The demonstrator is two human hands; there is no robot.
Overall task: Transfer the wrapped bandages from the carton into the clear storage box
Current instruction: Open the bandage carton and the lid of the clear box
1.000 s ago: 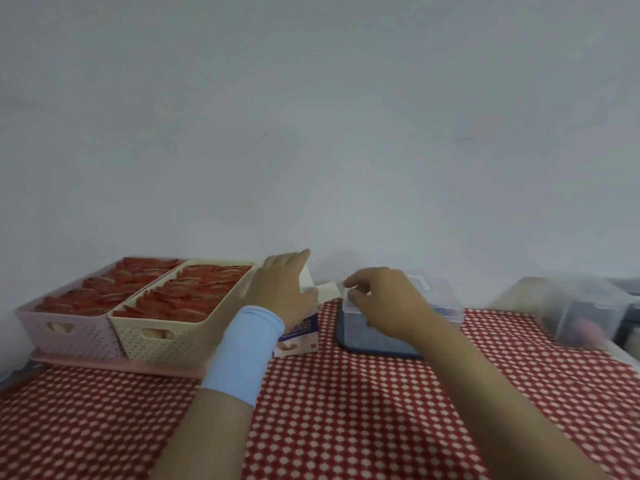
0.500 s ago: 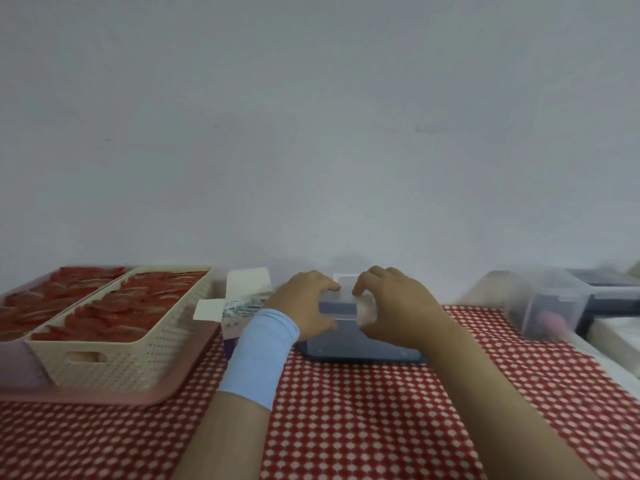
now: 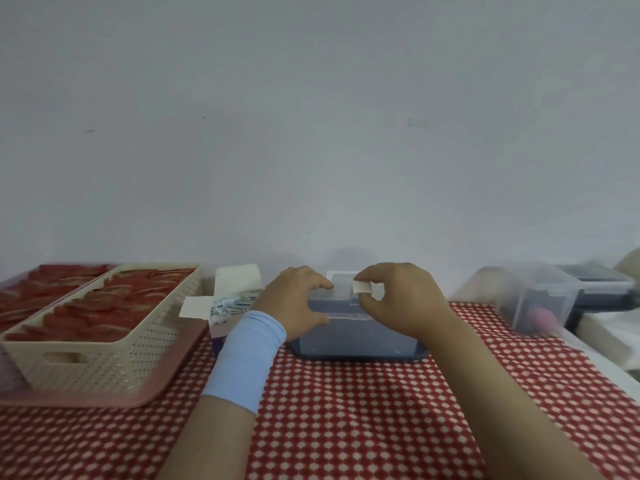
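Observation:
The clear storage box (image 3: 356, 332) stands on a dark blue base in the middle of the red checked table. My left hand (image 3: 294, 299), with a light blue wristband, grips the box's left end, fingers curled over its rim. My right hand (image 3: 401, 299) hovers over the box's right part and pinches a small white wrapped bandage (image 3: 362, 288) between thumb and fingers. The open carton (image 3: 225, 306) stands just left of the box, flaps up, with several wrapped bandages showing inside.
Two perforated baskets (image 3: 104, 344) of red items sit on a pink tray (image 3: 138, 396) at the left. A second clear lidded box (image 3: 540, 299) and a dark container (image 3: 599, 285) stand at the right, beside a white surface (image 3: 609, 337).
My left hand left the carton and took hold of the clear box. My right hand stayed over the box and now shows a white bandage pinched in its fingers. The view shifted right.

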